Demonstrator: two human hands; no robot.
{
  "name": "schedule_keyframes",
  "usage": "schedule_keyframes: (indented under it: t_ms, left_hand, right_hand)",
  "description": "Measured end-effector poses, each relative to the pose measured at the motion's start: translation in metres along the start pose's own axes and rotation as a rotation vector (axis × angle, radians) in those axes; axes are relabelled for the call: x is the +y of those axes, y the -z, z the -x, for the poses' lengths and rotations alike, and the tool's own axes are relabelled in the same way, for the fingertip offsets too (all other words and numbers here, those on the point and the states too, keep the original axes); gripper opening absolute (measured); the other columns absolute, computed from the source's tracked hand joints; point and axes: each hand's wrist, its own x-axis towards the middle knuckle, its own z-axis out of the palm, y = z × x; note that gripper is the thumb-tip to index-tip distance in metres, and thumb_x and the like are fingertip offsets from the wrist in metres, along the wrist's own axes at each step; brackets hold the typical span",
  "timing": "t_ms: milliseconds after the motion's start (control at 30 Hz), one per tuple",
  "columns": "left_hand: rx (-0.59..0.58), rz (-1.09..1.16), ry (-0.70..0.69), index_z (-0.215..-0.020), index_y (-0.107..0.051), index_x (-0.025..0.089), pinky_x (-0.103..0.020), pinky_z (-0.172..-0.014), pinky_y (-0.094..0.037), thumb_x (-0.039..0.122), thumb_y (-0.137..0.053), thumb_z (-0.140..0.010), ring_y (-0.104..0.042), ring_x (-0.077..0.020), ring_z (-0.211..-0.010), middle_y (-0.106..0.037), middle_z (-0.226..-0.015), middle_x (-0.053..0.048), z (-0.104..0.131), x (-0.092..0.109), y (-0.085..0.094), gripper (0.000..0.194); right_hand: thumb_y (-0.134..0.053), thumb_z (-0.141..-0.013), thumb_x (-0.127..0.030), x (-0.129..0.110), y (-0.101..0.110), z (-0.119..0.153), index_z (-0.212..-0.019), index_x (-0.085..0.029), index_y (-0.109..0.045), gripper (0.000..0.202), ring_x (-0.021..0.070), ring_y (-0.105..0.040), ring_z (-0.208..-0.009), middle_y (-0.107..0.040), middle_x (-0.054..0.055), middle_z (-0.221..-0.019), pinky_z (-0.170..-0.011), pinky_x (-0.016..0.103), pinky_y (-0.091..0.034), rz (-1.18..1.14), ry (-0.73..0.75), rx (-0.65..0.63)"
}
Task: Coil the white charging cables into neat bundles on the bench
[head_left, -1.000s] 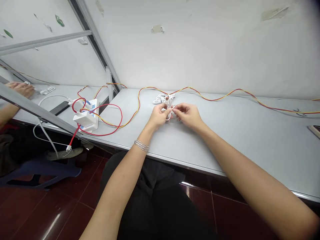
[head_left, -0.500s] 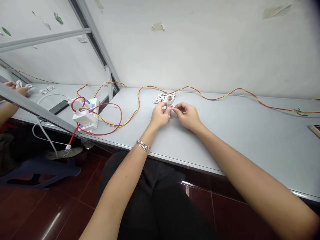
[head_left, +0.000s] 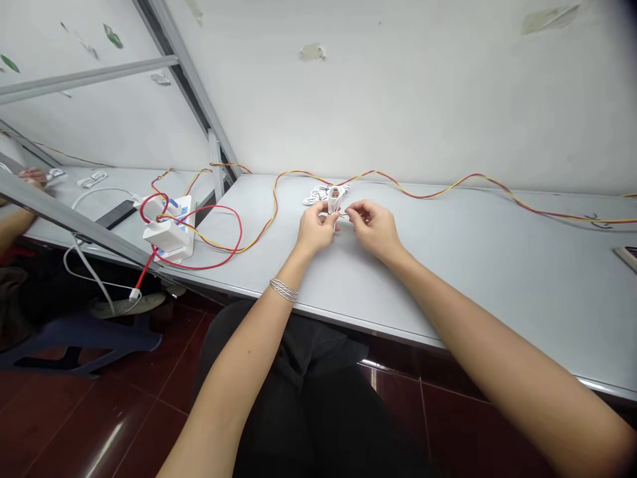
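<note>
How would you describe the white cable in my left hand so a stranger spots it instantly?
Start at the grey table, follow the red-and-yellow wire along its back edge, and stop at your left hand in front of it. The looped white cable rises above that hand's grip, whereas the white cable bundle behind it lies on the table.
</note>
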Motion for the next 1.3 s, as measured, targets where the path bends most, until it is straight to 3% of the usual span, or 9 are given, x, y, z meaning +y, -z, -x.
schedule_keyframes:
  t_ms: [167,300,533,733,900,1100,1300]
  left_hand:
    - [-0.007,0.119,0.067,-0.094,-0.066,0.013,-0.02,-0.047,-0.04,0.013,-0.066,-0.087,-0.057,-0.0071,-0.052,-0.07,-0.089,-0.004,0.003,0.01,0.001,0.006]
    - [-0.033,0.215,0.102,-0.09,-0.069,0.012,-0.02,-0.049,-0.04,0.014,-0.071,-0.085,-0.055,-0.0075,-0.051,-0.066,-0.072,-0.001,0.004,0.016,0.003,0.005]
    - [-0.119,0.288,0.178,-0.089,-0.072,0.01,-0.022,-0.049,-0.043,0.015,-0.07,-0.086,-0.058,-0.0096,-0.052,-0.069,-0.073,-0.003,0.005,0.018,0.006,0.006]
    - [-0.197,0.291,0.233,-0.079,-0.067,0.011,-0.022,-0.051,-0.045,0.017,-0.07,-0.088,-0.06,-0.0094,-0.051,-0.063,-0.068,-0.001,0.007,0.022,0.008,0.011]
    - [-0.216,0.282,0.273,-0.081,-0.067,0.011,-0.024,-0.052,-0.045,0.017,-0.06,-0.094,-0.061,-0.0114,-0.055,-0.063,-0.072,-0.002,0.006,0.021,0.007,0.016]
    - [-0.212,0.368,0.216,-0.075,-0.066,0.011,-0.024,-0.059,-0.045,0.022,-0.069,-0.09,-0.05,-0.0079,-0.056,-0.055,-0.063,0.001,0.003,0.011,0.007,0.019]
    - [-0.221,0.29,0.083,-0.091,-0.074,0.013,-0.027,-0.069,-0.047,0.023,-0.074,-0.083,-0.059,-0.0114,-0.068,-0.07,-0.083,-0.005,0.0,0.004,0.007,0.012]
  right_hand:
    - [-0.067,-0.084,-0.034,0.0,0.003,0.002,-0.098,-0.022,-0.071,0.019,0.0182,-0.062,-0.074,-0.071,0.007,-0.1,-0.072,0.034,-0.051,-0.016,0.056,-0.032]
    - [-0.072,-0.082,-0.031,-0.001,0.003,0.004,-0.098,-0.024,-0.072,0.018,0.0186,-0.064,-0.077,-0.07,0.007,-0.111,-0.073,0.035,-0.054,-0.028,0.137,-0.077]
    - [-0.072,-0.087,-0.034,0.005,0.002,0.0,-0.09,-0.023,-0.076,0.012,0.0183,-0.065,-0.075,-0.072,0.006,-0.099,-0.069,0.034,-0.054,0.028,0.29,-0.017]
    - [-0.068,-0.09,-0.03,0.008,0.004,-0.001,-0.086,-0.022,-0.075,0.011,0.0163,-0.061,-0.069,-0.072,0.004,-0.091,-0.068,0.031,-0.05,0.096,0.367,-0.009]
    - [-0.06,-0.091,-0.027,0.003,0.002,0.001,-0.08,-0.02,-0.067,0.014,0.0156,-0.057,-0.068,-0.069,0.004,-0.084,-0.068,0.031,-0.047,0.154,0.314,-0.009]
    - [-0.062,-0.088,-0.035,0.0,-0.002,0.001,-0.078,-0.02,-0.064,0.018,0.0161,-0.056,-0.069,-0.068,0.004,-0.081,-0.069,0.031,-0.047,0.063,0.127,0.045]
    - [-0.064,-0.086,-0.037,0.001,-0.004,0.0,-0.075,-0.02,-0.062,0.02,0.0126,-0.047,-0.053,-0.057,-0.001,-0.061,-0.053,0.027,-0.038,-0.156,-0.162,-0.009]
